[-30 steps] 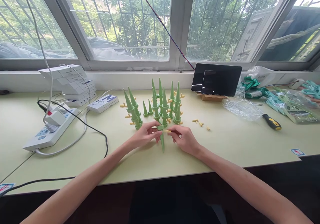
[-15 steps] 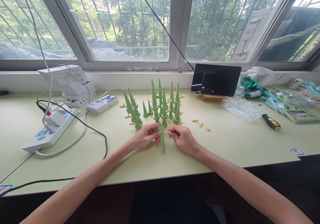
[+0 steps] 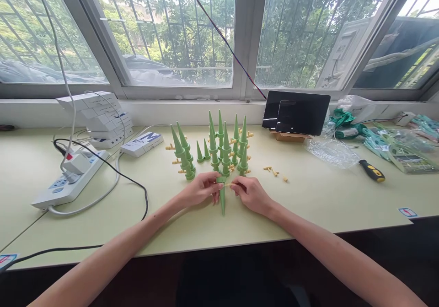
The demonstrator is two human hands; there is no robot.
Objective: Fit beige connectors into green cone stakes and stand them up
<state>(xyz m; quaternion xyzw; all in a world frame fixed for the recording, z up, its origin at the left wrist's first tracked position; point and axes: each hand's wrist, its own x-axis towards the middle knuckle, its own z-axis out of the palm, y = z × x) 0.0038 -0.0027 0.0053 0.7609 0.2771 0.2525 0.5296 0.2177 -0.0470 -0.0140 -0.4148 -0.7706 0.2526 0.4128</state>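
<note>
My left hand (image 3: pixel 202 188) is closed around the collar of a green plastic watering spike (image 3: pixel 222 201), whose point hangs downward. In my right hand (image 3: pixel 252 194), thumb and fingers pinch a small yellow valve piece (image 3: pixel 228 185), its tip at the side of the spike just under the collar. Fingers partly cover both parts, so I cannot tell whether the valve piece is inserted. Just beyond my hands stand stacked green spikes (image 3: pixel 225 149), several with yellow valves sticking out sideways. Two short green cones (image 3: pixel 200 152) stand among them.
Loose yellow valve pieces (image 3: pixel 274 172) lie right of the stacks. Farther right are a screwdriver (image 3: pixel 372 170) and plastic bags (image 3: pixel 409 153). A tablet and phone (image 3: pixel 297 112) lean at the back. On the left are a power strip (image 3: pixel 70 179), cables and white boxes (image 3: pixel 142 143).
The view has shifted slightly. My hands stay together at the spike, and the yellow valve piece is still between them near its collar.
</note>
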